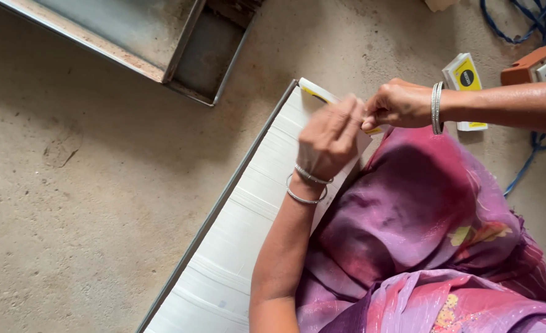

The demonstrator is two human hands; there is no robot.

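Both hands — left hand (330, 139), right hand (399, 103) — fingers pinched shut on a yellow-white card (322, 94) above stacked white sheets (236, 240).

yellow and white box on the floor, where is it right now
In the head view the yellow and white box lies on the concrete floor at upper right, just beyond the right hand and wrist bangles, left of the orange power strip.

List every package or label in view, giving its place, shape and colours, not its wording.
Small carton: on the floor beyond the right hand, flat rectangle, white and yellow with a dark round mark.
Yellow and white packet: at the far end of the long white stack, partly hidden by the left hand.
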